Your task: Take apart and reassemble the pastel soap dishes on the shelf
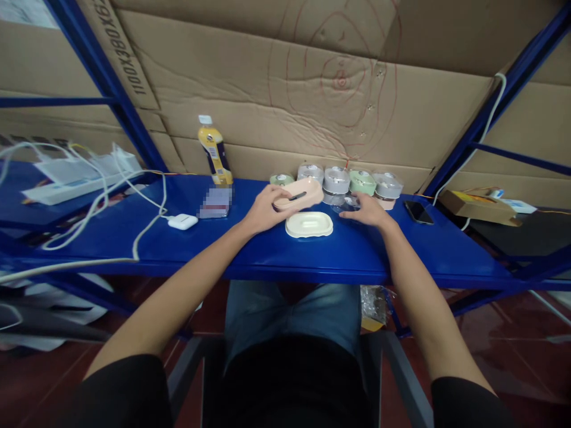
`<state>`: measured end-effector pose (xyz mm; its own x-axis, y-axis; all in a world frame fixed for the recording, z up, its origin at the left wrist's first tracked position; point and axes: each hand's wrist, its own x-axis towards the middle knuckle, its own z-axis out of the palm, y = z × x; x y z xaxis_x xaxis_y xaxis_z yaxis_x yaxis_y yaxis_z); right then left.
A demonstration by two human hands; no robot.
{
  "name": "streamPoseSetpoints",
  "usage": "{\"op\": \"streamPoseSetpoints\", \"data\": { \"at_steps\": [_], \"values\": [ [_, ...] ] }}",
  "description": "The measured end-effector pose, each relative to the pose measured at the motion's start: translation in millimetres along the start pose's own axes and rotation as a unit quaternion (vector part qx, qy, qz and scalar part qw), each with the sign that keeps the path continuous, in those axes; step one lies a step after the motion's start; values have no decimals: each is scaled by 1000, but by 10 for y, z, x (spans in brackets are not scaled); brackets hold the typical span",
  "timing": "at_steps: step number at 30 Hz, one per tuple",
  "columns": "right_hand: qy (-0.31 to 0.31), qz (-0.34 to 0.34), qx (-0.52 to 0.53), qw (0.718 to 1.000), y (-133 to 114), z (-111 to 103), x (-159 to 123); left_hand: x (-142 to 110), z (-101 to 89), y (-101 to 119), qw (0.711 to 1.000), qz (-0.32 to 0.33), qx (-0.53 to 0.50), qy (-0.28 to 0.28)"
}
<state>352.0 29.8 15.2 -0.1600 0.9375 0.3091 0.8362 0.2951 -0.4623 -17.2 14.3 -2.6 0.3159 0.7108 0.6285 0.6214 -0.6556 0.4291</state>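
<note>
My left hand (267, 209) is closed around the end of a peach-coloured oval plastic tray (311, 189), tilted above the table. A small dark, slim piece (298, 195) lies on the tray; its kind is too small to make out. Just below sits a cream oval tray (309, 224) with a wavy edge, flat on the blue table (267, 255). My right hand (368, 211) is beside a clear plastic cover (342, 204), its thumb and fingers apart around the cover's near side. Whether the fingertips touch the cover I cannot tell.
Behind the hands stand several round lidded containers (336, 180) in grey and green. A yellow-labelled bottle (215, 151), a blurred-out packet (216, 203) and a white earbud case (182, 222) are on the left, near white cables (104, 178). A phone (418, 211) lies right.
</note>
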Motion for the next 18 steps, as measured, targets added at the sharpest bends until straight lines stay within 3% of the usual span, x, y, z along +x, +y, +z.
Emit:
{"op": "streamPoseSetpoints", "data": {
  "at_steps": [4, 10, 14, 18],
  "values": [
    [61, -33, 59, 996, -69, -51, -16, -90, 125, 177, 993, 68, -55, -79],
    [78, -67, 114, 988, -139, -19, -41, -97, 159, 253, 990, 51, -68, -110],
    [20, -149, 184, 971, -379, 119, -87, -73, 188, 279, 990, 5, -79, -115],
    [-50, -211, 177, 960, -629, 277, -115, -75, 260, 259, 986, -39, -112, -116]
  ]
}}
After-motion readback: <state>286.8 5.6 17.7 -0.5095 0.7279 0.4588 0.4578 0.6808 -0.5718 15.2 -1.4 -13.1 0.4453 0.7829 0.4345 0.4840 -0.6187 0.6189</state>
